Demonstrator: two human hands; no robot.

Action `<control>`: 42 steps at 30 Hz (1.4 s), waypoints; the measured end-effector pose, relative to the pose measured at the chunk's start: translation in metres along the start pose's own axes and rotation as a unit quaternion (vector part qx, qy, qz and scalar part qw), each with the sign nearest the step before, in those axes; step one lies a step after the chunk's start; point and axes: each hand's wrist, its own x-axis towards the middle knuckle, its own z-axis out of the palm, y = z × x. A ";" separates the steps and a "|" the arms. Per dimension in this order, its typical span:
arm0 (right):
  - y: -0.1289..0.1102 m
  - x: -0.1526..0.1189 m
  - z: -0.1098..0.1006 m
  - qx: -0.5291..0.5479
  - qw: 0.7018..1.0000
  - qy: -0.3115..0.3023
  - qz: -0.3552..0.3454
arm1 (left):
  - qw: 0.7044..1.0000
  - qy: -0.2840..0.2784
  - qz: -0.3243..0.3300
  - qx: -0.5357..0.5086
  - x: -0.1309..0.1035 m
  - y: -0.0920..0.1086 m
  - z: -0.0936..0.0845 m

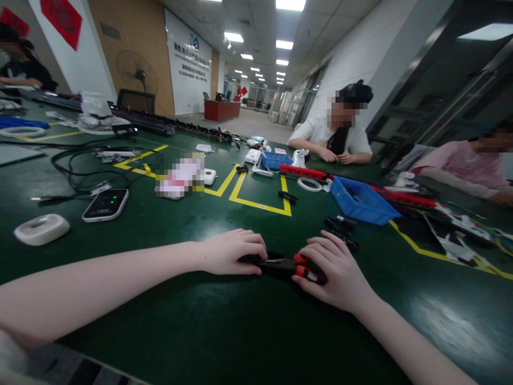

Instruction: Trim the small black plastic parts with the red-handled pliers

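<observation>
Low over the green tabletop, my right hand (334,270) is closed around the red and black handles of a pair of pliers (282,264). The jaws point left, towards my left hand (232,252). Between the fingers and thumb of that left hand is a small black part (250,259), and the plier tips meet or overlap it; its exact shape is hidden. Just beyond my right hand lie several black parts (340,227). Another small black part (287,197) rests on the yellow tape further off.
A blue bin (360,200) stands beyond my right hand, with a second blue bin (276,160) further back. To the left lie a device with green lights (106,205), a white oval object (41,229), a phone (179,179) and black cables (72,166). Co-workers sit across the table.
</observation>
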 end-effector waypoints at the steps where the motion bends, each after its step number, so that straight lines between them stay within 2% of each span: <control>1: 0.000 0.000 0.000 0.000 1.000 0.003 0.002 | 1.000 0.001 0.000 0.000 0.000 0.000 0.000; 15: 0.002 -0.005 0.002 -0.015 0.999 0.033 0.000 | 1.000 -0.006 -0.002 -0.004 0.000 0.001 0.000; 26: 0.004 -0.006 -0.004 -0.007 1.000 0.016 0.010 | 1.000 -0.005 -0.006 -0.010 0.000 0.001 0.000; 42: 0.003 -0.006 -0.002 -0.023 0.999 0.037 0.003 | 1.000 -0.007 -0.003 0.001 -0.001 0.001 0.000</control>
